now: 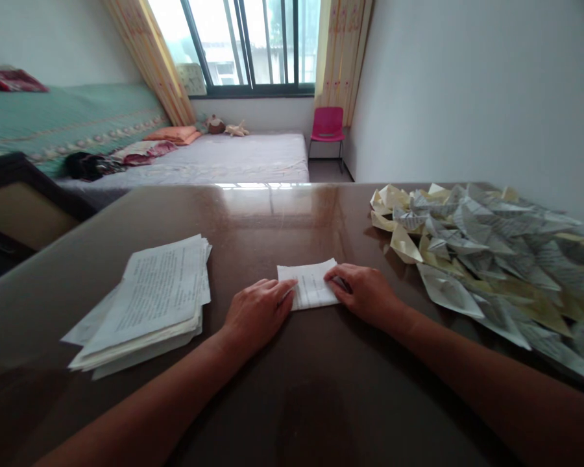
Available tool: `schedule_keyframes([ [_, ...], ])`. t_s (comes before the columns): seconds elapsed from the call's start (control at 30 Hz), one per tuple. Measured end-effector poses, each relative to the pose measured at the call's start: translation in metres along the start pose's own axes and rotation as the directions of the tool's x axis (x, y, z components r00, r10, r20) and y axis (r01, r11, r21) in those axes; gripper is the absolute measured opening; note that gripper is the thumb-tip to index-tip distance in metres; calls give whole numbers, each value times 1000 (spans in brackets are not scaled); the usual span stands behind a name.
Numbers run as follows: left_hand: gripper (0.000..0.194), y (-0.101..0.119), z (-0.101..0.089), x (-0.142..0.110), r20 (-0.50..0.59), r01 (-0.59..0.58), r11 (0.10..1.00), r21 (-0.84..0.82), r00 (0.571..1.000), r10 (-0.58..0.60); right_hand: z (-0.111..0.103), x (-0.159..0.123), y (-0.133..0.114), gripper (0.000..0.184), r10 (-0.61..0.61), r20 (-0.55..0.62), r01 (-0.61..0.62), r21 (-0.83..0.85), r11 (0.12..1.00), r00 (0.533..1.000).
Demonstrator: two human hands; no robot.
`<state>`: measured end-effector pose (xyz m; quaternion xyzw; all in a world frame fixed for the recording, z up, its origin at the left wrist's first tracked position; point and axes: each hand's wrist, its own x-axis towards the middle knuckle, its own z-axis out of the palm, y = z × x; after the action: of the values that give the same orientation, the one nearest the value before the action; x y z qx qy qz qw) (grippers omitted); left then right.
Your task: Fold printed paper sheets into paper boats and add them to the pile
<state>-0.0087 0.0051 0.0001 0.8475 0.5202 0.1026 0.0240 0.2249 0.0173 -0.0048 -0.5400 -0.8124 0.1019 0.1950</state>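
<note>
A folded sheet of printed paper [311, 284] lies on the brown tabletop in front of me. My left hand [260, 308] grips its left edge, index finger resting on top and the other fingers curled. At the right edge, my right hand [363, 292] pinches the paper between thumb and fingers. To the left sits a stack of printed sheets [150, 298], its edges uneven. On the right is a large heap of folded paper boats [486, 240], some white with print, some yellowish.
The glossy table [253, 227] reaches toward a bed [253, 155] below a window. A pink chair [328, 126] stands by the right wall. A dark-framed chair [24, 201] is at the table's left side.
</note>
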Motion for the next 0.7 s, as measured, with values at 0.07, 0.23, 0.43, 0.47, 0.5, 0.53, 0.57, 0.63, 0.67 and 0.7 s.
schedule_keyframes([
  [0.07, 34, 2, -5, 0, -2, 8, 997, 77, 1000, -8, 0, -1, -1, 17, 0, 3, 0, -32, 1000, 1000],
  [0.23, 37, 20, -7, -12, -94, -203, 973, 113, 972, 214, 3, -2, 0, 16, 10, -7, -11, -119, 993, 1000],
  [0.43, 60, 35, 9, -30, 69, -282, 959, -26, 957, 283, 4, -3, 0, 17, -8, -24, 4, -159, 987, 1000],
  [0.47, 60, 35, 9, -31, 83, -275, 961, -30, 957, 277, 4, -3, 0, 17, -6, -24, 2, -165, 986, 1000],
  [0.5, 59, 35, 8, -32, 92, -272, 962, -32, 957, 274, 4, -4, 0, 17, -5, -22, 1, -168, 986, 1000],
  [0.53, 59, 35, 7, -32, 99, -271, 962, -33, 957, 273, 5, -4, 1, 17, -3, -19, 0, -169, 986, 1000],
  [0.57, 58, 34, 5, -32, 107, -273, 961, -34, 955, 275, 5, -4, 2, 17, -2, -14, -1, -173, 985, 1000],
  [0.63, 57, 34, 2, -32, 124, -281, 959, -36, 951, 284, 5, -4, 5, 18, -5, -1, 5, -200, 980, 1000],
  [0.67, 57, 35, 1, -32, 128, -287, 957, -36, 949, 289, 4, -4, 6, 19, -11, 4, 12, -226, 974, 1000],
  [0.7, 57, 35, 0, -32, 128, -294, 955, -33, 947, 295, 2, -5, 7, 20, -25, 3, 25, -261, 965, 1000],
])
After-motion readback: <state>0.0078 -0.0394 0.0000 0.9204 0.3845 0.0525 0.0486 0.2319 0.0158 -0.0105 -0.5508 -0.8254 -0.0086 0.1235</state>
